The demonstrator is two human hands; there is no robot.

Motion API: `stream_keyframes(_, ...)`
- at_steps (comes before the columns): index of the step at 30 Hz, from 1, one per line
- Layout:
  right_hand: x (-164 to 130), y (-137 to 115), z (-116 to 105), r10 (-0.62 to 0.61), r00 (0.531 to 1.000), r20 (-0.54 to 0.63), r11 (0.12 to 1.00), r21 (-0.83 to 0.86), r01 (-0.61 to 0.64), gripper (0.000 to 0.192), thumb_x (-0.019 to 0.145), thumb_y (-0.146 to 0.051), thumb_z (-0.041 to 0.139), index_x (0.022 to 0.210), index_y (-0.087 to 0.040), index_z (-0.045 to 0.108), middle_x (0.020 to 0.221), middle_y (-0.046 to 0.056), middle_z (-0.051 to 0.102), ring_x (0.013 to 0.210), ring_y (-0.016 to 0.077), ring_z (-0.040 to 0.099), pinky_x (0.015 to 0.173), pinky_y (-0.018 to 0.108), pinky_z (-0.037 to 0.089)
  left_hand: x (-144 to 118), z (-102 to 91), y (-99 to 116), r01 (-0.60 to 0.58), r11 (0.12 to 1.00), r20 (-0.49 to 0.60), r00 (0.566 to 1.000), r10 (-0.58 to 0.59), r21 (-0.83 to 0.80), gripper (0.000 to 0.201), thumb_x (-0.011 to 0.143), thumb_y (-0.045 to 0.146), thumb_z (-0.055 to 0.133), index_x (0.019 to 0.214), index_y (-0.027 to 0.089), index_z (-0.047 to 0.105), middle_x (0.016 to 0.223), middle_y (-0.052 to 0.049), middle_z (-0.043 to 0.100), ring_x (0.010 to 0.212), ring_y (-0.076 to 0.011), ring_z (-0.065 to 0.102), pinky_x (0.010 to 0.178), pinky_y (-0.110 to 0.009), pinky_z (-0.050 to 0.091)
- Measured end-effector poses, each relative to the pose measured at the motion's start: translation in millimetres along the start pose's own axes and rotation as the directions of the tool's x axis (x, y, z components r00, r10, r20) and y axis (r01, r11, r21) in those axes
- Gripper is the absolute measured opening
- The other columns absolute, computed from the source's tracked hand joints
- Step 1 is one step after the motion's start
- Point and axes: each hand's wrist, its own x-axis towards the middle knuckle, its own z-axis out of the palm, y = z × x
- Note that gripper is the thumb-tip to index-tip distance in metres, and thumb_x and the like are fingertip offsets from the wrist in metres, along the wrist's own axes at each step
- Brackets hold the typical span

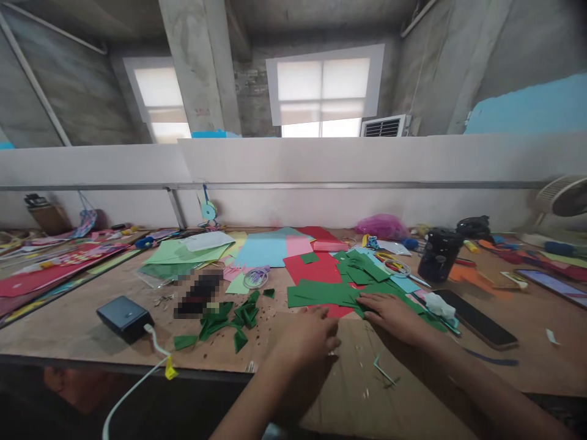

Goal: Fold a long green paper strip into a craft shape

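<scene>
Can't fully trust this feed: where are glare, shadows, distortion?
Head view throughout: central window washed out white; shadows on the cardboard under left forearm and right forearm; concrete pillar tilted, probably lens distortion; pixelation hides a patch beside the green paper scraps.

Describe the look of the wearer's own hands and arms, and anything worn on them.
The left hand and right hand are ungloved. Both visible forearms are bare, with no sleeve, watch or bracelet showing. No ring can be made out.

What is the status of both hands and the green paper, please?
Right hand at the green paper, left hand over the cardboard, grips unclear. Paper lies partly over red sheet. Thin bent piece lying on the cardboard.
</scene>
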Motion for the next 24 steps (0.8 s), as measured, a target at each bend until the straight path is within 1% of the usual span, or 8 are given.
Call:
stream_keyframes(3,-0.5,4.3,-1.4,0.038,0.999,-0.010,0.998,-0.043,-0.038,0.043,0.088,-0.036,0.048,0.127,-0.023,0.062,0.137,0.009,0.058,0.125,0.0307,0.052,0.105,0.047,0.036,23.1,1.9,-16.7,0.138,0.990,0.056,0.989,-0.139,0.021,0.031,0.088,0.034,0.053,0.112,0.017,0.063,0.118,-0.015,0.063,0.111,-0.0296,0.058,0.094,-0.043,0.045)
stream_keyframes(4,0.9,3.2,-2.7,0.040,0.999,-0.007,0.998,-0.045,-0.041,0.043,0.088,-0.035,0.049,0.126,-0.023,0.063,0.137,0.009,0.058,0.124,0.0305,0.053,0.105,0.047,0.037,32.0,3.5,-21.0,0.186,0.982,0.033,0.982,-0.187,0.025,0.035,0.087,0.034,0.054,0.117,0.016,0.061,0.122,-0.016,0.062,0.114,-0.0304,0.056,0.096,-0.044,0.043)
stream_keyframes(8,15.8,-12.7,-10.1,-0.009,1.000,-0.011,0.999,-0.044,0.009,0.042,0.084,-0.030,0.054,0.124,-0.021,0.063,0.134,0.010,0.060,0.124,0.0291,0.053,0.104,0.042,0.038,67.2,14.5,-32.5,0.317,0.947,0.049,0.947,-0.319,0.047,0.048,0.082,0.031,0.060,0.127,0.016,0.054,0.135,-0.018,0.054,0.127,-0.0308,0.048,0.105,-0.047,0.036)
stream_keyframes(11,36.1,-29.0,-12.1,0.002,1.000,-0.015,1.000,-0.004,-0.002,0.043,0.082,-0.028,0.057,0.125,-0.023,0.062,0.130,0.009,0.064,0.117,0.0277,0.059,0.099,0.037,0.041,84.6,20.7,-37.9,0.365,0.928,0.077,0.926,-0.370,0.071,0.035,0.080,0.020,0.058,0.114,0.014,0.064,0.120,-0.018,0.065,0.110,-0.0294,0.061,0.099,-0.044,0.041)
stream_keyframes(13,51.2,-37.8,-8.2,0.079,0.996,-0.039,0.994,0.077,-0.076,0.041,0.081,-0.029,0.060,0.122,-0.024,0.064,0.126,0.009,0.066,0.114,0.0280,0.061,0.096,0.036,0.042,89.5,22.3,-40.1,0.364,0.927,0.072,0.926,-0.370,0.091,0.024,0.082,0.017,0.054,0.100,0.014,0.070,0.106,-0.017,0.071,0.102,-0.0282,0.065,0.097,-0.043,0.042)
stream_keyframes(16,68.8,-47.1,5.3,0.195,0.972,-0.134,0.967,0.192,-0.167,0.036,0.082,-0.031,0.060,0.115,-0.022,0.068,0.118,0.010,0.070,0.108,0.0279,0.064,0.090,0.034,0.044,88.2,24.3,-41.6,0.340,0.933,0.031,0.938,-0.345,0.122,0.026,0.086,0.012,0.047,0.089,0.014,0.073,0.096,-0.016,0.073,0.098,-0.0264,0.066,0.101,-0.042,0.038)
stream_keyframes(20,73.3,-53.0,21.4,0.292,0.909,-0.298,0.937,0.282,-0.209,0.036,0.092,-0.029,0.041,0.118,-0.018,0.064,0.121,0.010,0.067,0.113,0.0243,0.060,0.095,0.034,0.043,78.1,28.3,-45.0,0.321,0.938,-0.065,0.947,-0.315,0.128,0.028,0.088,0.011,0.044,0.091,0.014,0.072,0.098,-0.015,0.073,0.098,-0.0257,0.066,0.100,-0.041,0.036)
stream_keyframes(24,66.3,-48.7,21.9,0.245,0.786,-0.568,0.916,0.401,0.004,0.032,0.090,-0.033,0.044,0.110,-0.021,0.067,0.114,0.008,0.069,0.108,0.0246,0.061,0.096,0.037,0.042,71.9,29.3,-51.8,0.379,0.921,-0.182,0.915,-0.360,0.085,0.029,0.092,0.016,0.041,0.097,0.016,0.069,0.097,-0.014,0.073,0.096,-0.0254,0.065,0.093,-0.039,0.039)
